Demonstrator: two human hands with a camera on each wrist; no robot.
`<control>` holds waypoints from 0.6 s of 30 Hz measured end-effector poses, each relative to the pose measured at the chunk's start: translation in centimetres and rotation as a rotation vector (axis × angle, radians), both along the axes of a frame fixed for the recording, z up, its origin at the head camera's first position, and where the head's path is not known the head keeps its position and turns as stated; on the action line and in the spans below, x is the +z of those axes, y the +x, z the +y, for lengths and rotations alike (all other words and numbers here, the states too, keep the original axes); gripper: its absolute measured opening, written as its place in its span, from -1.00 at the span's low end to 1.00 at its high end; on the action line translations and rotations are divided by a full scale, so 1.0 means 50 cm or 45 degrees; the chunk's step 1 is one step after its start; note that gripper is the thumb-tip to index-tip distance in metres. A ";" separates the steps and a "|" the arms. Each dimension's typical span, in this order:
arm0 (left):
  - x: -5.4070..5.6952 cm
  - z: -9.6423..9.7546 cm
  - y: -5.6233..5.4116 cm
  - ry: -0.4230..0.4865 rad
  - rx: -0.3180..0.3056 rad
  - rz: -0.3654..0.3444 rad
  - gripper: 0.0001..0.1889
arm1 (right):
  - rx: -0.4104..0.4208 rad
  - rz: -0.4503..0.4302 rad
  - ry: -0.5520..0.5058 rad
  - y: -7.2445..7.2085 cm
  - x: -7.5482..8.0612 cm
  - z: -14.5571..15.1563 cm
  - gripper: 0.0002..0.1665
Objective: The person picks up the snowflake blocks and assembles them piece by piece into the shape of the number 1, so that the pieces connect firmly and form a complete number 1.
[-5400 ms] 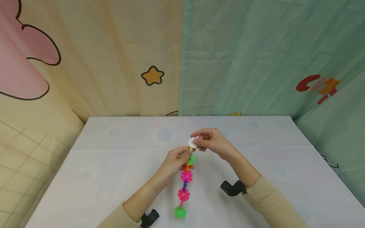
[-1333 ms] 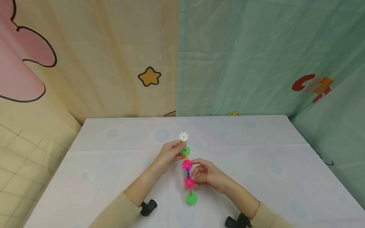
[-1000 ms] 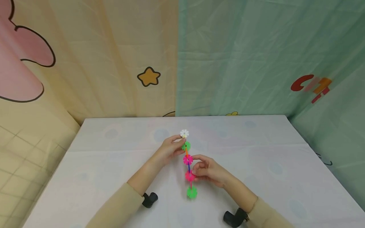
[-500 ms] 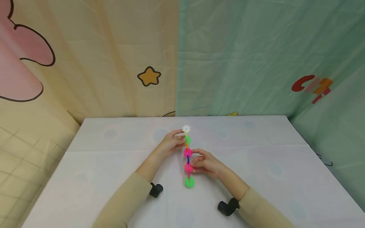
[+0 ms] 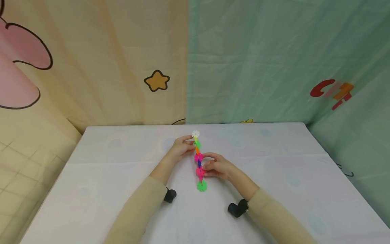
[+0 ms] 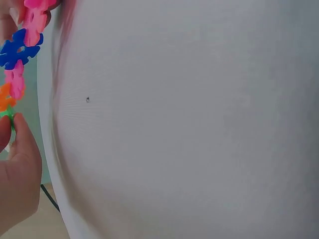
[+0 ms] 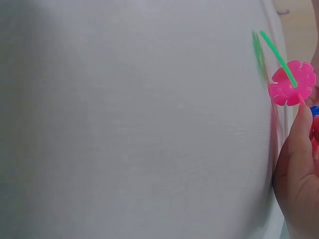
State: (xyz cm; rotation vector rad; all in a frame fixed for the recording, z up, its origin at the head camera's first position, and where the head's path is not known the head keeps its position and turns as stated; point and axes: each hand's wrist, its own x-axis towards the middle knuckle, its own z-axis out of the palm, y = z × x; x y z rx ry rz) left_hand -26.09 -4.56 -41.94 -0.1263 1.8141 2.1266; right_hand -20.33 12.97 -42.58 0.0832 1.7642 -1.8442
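A chain of slotted plastic snowflake discs runs up the middle of the head view, from a white disc [image 5: 195, 134] at the far end to a green disc [image 5: 202, 186] at the near end. Yellow, green, orange, pink and blue discs link up between them. My left hand [image 5: 179, 148] pinches the upper part, at a green disc [image 6: 10, 113] in the left wrist view. Lower down, my right hand [image 5: 220, 167] pinches the chain at its lower pink disc [image 5: 200, 172]. In the right wrist view a pink disc [image 7: 294, 83] sits at the fingertips, with the near green disc [image 7: 276, 55] edge-on.
A white cloth with faint dots covers the table [image 5: 106, 189]. Behind it hang a yellow curtain [image 5: 122, 67] and a green curtain [image 5: 243, 61]. Black wrist cameras [image 5: 238, 208] stick out near both sleeves.
My right hand has left the white disc and come down to the lower pink discs. Both hands have since carried the chain toward the table's far edge.
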 end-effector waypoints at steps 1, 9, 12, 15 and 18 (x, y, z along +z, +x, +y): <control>0.000 0.001 -0.002 -0.009 0.004 0.005 -0.45 | -0.009 -0.003 0.007 -0.002 0.001 -0.001 -0.41; -0.009 0.015 -0.011 -0.047 0.096 0.041 -0.50 | -0.045 -0.009 0.027 -0.016 0.002 -0.005 -0.41; -0.012 0.021 -0.013 -0.053 0.127 0.048 -0.52 | -0.062 -0.009 0.048 -0.019 0.000 -0.005 -0.40; 0.002 0.024 -0.003 -0.066 0.140 0.048 -0.54 | -0.069 -0.012 0.066 -0.021 -0.001 -0.006 -0.40; 0.026 0.025 0.014 -0.086 0.136 0.027 -0.55 | -0.078 -0.017 0.078 -0.022 0.002 -0.008 -0.40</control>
